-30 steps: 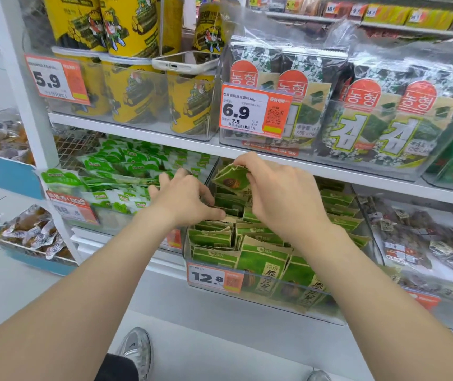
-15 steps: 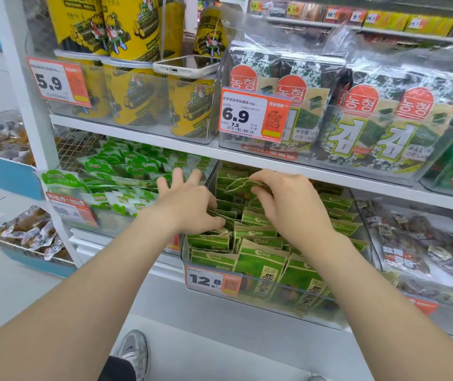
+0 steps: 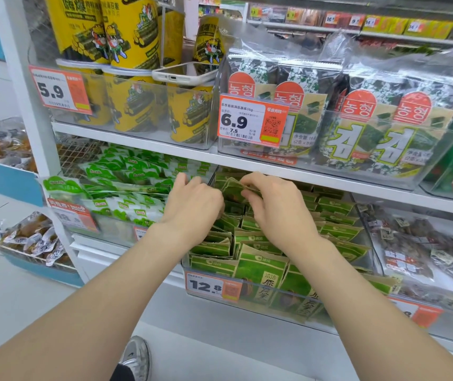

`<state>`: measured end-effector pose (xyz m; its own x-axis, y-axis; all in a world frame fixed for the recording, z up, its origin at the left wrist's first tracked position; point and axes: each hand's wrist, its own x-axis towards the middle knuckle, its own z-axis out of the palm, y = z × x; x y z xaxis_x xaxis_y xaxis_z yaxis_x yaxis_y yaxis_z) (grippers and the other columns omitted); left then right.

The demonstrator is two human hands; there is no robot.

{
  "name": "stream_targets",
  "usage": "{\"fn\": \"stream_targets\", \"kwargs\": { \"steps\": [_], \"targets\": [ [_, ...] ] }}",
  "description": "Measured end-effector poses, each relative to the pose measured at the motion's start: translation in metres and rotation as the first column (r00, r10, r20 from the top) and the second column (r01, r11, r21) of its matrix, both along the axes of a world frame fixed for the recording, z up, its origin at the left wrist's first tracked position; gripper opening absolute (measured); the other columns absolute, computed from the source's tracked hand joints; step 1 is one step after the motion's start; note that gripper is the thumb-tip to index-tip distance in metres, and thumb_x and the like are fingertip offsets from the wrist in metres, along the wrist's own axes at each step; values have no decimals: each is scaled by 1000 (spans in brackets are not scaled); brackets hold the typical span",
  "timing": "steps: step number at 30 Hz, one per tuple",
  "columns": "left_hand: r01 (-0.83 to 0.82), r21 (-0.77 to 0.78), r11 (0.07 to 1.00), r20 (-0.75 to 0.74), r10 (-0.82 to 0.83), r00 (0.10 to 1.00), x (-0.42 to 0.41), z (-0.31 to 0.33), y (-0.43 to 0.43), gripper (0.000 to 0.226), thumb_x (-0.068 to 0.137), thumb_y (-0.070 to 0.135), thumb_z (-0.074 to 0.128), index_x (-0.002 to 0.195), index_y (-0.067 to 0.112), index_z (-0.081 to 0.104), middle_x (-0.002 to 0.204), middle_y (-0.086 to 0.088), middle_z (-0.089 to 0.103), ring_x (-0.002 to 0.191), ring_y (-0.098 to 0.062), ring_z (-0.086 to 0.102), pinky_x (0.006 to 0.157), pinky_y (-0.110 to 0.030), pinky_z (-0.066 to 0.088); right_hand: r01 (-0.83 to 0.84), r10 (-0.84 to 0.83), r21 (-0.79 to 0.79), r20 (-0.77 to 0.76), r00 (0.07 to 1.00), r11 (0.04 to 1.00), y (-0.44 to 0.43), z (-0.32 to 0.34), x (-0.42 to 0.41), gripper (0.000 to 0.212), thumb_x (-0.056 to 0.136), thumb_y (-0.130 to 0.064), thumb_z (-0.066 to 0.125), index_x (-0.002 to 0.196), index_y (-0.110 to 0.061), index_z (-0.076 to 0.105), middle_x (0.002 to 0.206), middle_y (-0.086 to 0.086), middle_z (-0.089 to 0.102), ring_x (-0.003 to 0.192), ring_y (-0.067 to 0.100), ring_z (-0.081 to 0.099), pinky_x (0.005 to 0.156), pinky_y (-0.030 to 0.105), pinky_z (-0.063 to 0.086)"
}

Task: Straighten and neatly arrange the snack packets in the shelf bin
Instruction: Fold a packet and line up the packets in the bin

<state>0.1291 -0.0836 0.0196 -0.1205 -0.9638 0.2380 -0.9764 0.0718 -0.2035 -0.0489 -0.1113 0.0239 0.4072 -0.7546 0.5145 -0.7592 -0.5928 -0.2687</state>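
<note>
A clear shelf bin (image 3: 277,294) with a 12.8 price tag holds several green and tan snack packets (image 3: 258,268), standing in rough rows. My right hand (image 3: 277,210) pinches one green packet (image 3: 232,188) by its top edge, tilted above the back rows under the upper shelf. My left hand (image 3: 192,204) reaches into the bin's left rear, its fingers curled down among the packets; what they hold is hidden behind the hand.
The white upper shelf edge (image 3: 329,178) hangs just over both hands. A bin of bright green packets (image 3: 126,185) sits to the left, a bin of dark clear-bagged snacks (image 3: 423,248) to the right. A phone (image 3: 184,72) lies on yellow cans above.
Both hands moved deeper toward the bin's back. The right hand's packet went from raised up front to low and tilted under the shelf. The left fingers, spread before, are curled down.
</note>
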Motion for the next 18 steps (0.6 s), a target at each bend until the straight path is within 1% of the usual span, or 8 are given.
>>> {"fn": "stream_targets", "kwargs": {
  "steps": [3, 7, 9, 12, 14, 16, 17, 18],
  "targets": [
    [31, 7, 999, -102, -31, 994, 10, 2, 0, 15, 100, 28, 70, 105, 37, 80, 99, 4, 74, 105, -25, 58, 83, -40, 20, 1, 5, 53, -101, 995, 999, -6, -2, 7, 28, 108, -25, 58, 134, -25, 68, 114, 5, 74, 105, 28, 68, 89, 43, 57],
    [23, 12, 1000, -286, -18, 958, 17, -1, 0, 12, 99, 39, 71, 106, 39, 80, 108, 9, 76, 113, -24, 61, 88, -39, 27, 40, -15, 185, -133, 991, 982, -20, -8, 17, 38, 104, -7, 54, 139, -21, 64, 110, 10, 75, 96, 34, 72, 83, 50, 62],
    [-8, 34, 999, -337, 19, 941, 18, -5, -1, 12, 99, 40, 72, 108, 38, 80, 109, 8, 74, 115, -26, 60, 91, -41, 31, 55, -21, 205, -169, 985, 977, -25, -10, 20, 44, 103, -5, 52, 143, -22, 58, 110, 11, 75, 96, 36, 72, 89, 52, 60],
    [-34, 46, 998, -346, 48, 937, 18, -8, -4, 15, 98, 40, 73, 111, 37, 80, 111, 6, 74, 114, -28, 61, 98, -44, 36, 71, -9, 249, -242, 970, 966, -35, -8, 28, 45, 103, -9, 55, 145, -26, 59, 122, 12, 74, 114, 38, 67, 104, 55, 53],
    [-43, 35, 998, -350, 52, 935, 18, -9, -7, 14, 96, 39, 76, 109, 35, 80, 108, 5, 74, 111, -28, 63, 95, -42, 37, 54, 50, 317, -311, 949, 947, -42, -2, 34, 45, 102, -20, 66, 146, -26, 61, 133, 12, 69, 126, 38, 61, 107, 54, 51],
    [-38, 32, 999, -360, 48, 932, 17, -10, -8, 12, 93, 38, 79, 104, 34, 81, 103, 6, 75, 108, -27, 64, 92, -40, 39, 71, 76, 340, -399, 914, 938, -44, 7, 41, 52, 95, -21, 78, 144, -22, 61, 135, 12, 66, 125, 37, 61, 103, 51, 54],
    [-33, 36, 999, -369, 44, 928, 16, -10, -8, 11, 91, 37, 81, 101, 34, 81, 101, 6, 75, 106, -27, 65, 89, -39, 41, 92, 60, 318, -438, 897, 944, -43, 11, 45, 50, 93, -16, 79, 140, -19, 62, 132, 11, 66, 120, 36, 63, 97, 48, 56],
    [-27, 44, 999, -385, 42, 922, 17, -11, -8, 10, 90, 36, 82, 99, 34, 81, 99, 5, 76, 105, -27, 66, 88, -38, 44, 110, 32, 277, -461, 887, 955, -42, 14, 48, 43, 92, -9, 78, 132, -14, 62, 126, 9, 66, 113, 35, 64, 89, 44, 56]
  ]
}}
